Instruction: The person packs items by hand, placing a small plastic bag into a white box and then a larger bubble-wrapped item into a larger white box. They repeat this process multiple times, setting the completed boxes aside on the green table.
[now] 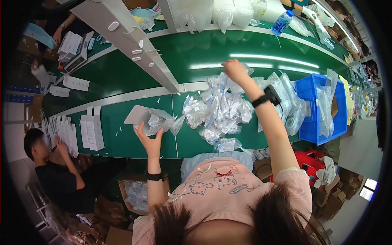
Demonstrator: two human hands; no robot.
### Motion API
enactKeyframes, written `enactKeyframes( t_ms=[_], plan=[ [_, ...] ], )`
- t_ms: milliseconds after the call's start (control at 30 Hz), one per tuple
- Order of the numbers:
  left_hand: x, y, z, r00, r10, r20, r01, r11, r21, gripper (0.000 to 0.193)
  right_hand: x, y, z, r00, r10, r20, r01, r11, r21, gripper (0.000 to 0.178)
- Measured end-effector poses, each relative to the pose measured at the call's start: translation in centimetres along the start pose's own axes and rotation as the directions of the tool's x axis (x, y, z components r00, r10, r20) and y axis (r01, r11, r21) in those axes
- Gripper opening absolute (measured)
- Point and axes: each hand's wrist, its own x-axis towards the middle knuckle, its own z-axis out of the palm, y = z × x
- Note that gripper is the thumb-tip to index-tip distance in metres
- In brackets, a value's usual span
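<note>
My left hand (150, 136) grips a small white box (136, 116) by its near side, thumb and fingers spread round it. The box lies tilted with its flap raised, and a clear plastic bag (157, 121) shows at its opening, partly inside. To the right lies a heap of clear plastic bags (222, 108) with shiny contents that I cannot make out. My right hand (237, 70) is over the far edge of this heap, its fingers curled together. Clear plastic shows beside those fingers, but what they hold is hidden.
A blue bin (303, 110) with bubble wrap stands at the right, beside more bubble-wrap bags (281, 98). Upright white boxes (92, 130) stand at the left. A metal post (143, 49) rises from the rail behind. Another person (61, 171) works at the far left.
</note>
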Motion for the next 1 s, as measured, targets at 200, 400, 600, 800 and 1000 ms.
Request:
enactKeyframes(
  t_ms=[200,400,600,800,1000],
  plan=[
    [1.0,0.2,2.2,0.991,-0.01,0.136,0.001,0.998,0.062,0.074,-1.1,4.8,5.5,0.635,0.256,0.728,-0.095,0.962,-0.256,0.023],
    [-1.6,2.6,4.4,0.94,0.185,0.285,-0.166,0.982,-0.09,0.07,-7.4,1.9,1.6,0.754,0.186,0.63,-0.213,0.976,-0.032,0.016],
    [-0.7,4.0,6.2,0.889,0.333,0.313,-0.28,0.938,-0.202,0.073,-11.3,2.2,-1.6,0.824,0.284,0.491,-0.412,0.895,0.173,0.019],
    [2.4,5.9,3.8,0.843,0.224,0.49,-0.139,0.969,-0.203,0.044,-11.8,0.8,-6.1,0.871,0.436,0.227,-0.483,0.843,0.238,0.019],
    [2.6,6.2,3.3,0.883,0.1,0.459,-0.037,0.989,-0.146,0.018,-9.9,-2.1,-10.4,0.846,0.532,-0.028,-0.47,0.77,0.431,0.012]
  ],
)
